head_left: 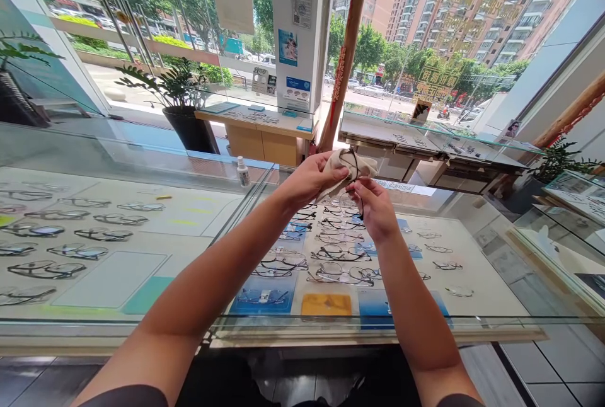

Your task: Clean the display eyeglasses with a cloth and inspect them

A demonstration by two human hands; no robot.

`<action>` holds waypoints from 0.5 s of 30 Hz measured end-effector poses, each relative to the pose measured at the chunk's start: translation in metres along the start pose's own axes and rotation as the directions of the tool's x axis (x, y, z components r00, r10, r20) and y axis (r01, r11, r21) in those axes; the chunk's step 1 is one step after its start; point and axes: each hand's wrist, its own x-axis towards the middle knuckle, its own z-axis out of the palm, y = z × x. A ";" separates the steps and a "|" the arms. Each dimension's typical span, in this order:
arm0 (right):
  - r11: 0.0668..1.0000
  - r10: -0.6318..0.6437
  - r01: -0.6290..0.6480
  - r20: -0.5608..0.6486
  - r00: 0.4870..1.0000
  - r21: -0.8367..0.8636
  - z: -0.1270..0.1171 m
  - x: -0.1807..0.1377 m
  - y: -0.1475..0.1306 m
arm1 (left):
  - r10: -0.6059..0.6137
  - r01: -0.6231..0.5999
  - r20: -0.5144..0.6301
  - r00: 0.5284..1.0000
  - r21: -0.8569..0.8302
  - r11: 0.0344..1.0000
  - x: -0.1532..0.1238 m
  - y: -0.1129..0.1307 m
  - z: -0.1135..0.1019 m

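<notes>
Both my hands are raised over a glass display case. My left hand [317, 175] is closed around a crumpled beige cloth [366, 163], its thumb pressing the cloth against a pair of dark-framed eyeglasses [355, 164]. Part of the frame shows dark against the cloth; the rest is hidden by fingers and fabric. My right hand [375, 205] pinches the same glasses from the right and below, and a thin dark part hangs beside its fingers. Beneath the hands, rows of eyeglasses [340, 252] lie inside the case under the glass.
A small white bottle [242, 171] stands on the glass counter to the left. The case's front glass edge [331, 319] runs across near my body. Another glass counter [425, 133] and a potted plant [186, 111] stand beyond, by the windows. A leaning wooden post [344, 67] rises behind my hands.
</notes>
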 end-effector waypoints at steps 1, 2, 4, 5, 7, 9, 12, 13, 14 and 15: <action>1.000 0.010 -0.010 -0.011 1.000 0.024 0.001 0.000 0.001 | 0.008 -0.008 -0.014 1.000 -0.008 1.000 0.000 -0.002 0.003; 0.999 0.018 -0.018 -0.018 1.000 0.042 0.002 0.000 0.002 | 0.018 -0.019 -0.037 0.999 -0.011 1.000 0.000 -0.004 0.006; 0.998 0.027 -0.026 -0.022 0.999 0.054 0.003 0.001 0.004 | 0.045 -0.045 -0.098 0.994 0.006 0.999 0.001 -0.010 0.011; 0.999 0.027 -0.026 -0.021 0.999 0.047 0.004 0.001 0.005 | 0.060 -0.057 -0.131 0.990 0.024 0.998 0.001 -0.013 0.012; 1.000 0.018 -0.018 -0.013 1.000 0.020 0.005 0.002 0.008 | 0.103 -0.092 -0.189 0.977 0.066 0.994 0.003 -0.018 0.015; 1.000 0.004 -0.004 -0.002 1.000 -0.006 0.005 0.002 0.010 | 0.152 -0.132 -0.237 0.960 0.100 0.986 0.005 -0.021 0.016; 0.999 -0.020 0.020 0.010 1.000 -0.025 0.006 0.002 0.012 | 0.178 -0.148 -0.288 0.941 0.120 0.982 0.008 -0.022 0.013; 0.999 -0.026 0.026 0.008 1.000 -0.032 0.005 0.002 0.012 | 0.167 -0.138 -0.279 0.946 0.121 0.983 0.008 -0.021 0.011; 0.999 -0.029 0.029 0.004 1.000 -0.042 0.004 0.002 0.011 | 0.148 -0.122 -0.255 0.956 0.116 0.986 0.008 -0.019 0.008; 0.998 -0.029 0.029 -0.001 1.000 -0.054 0.003 0.002 0.011 | 0.127 -0.106 -0.218 0.968 0.105 0.989 0.008 -0.017 0.005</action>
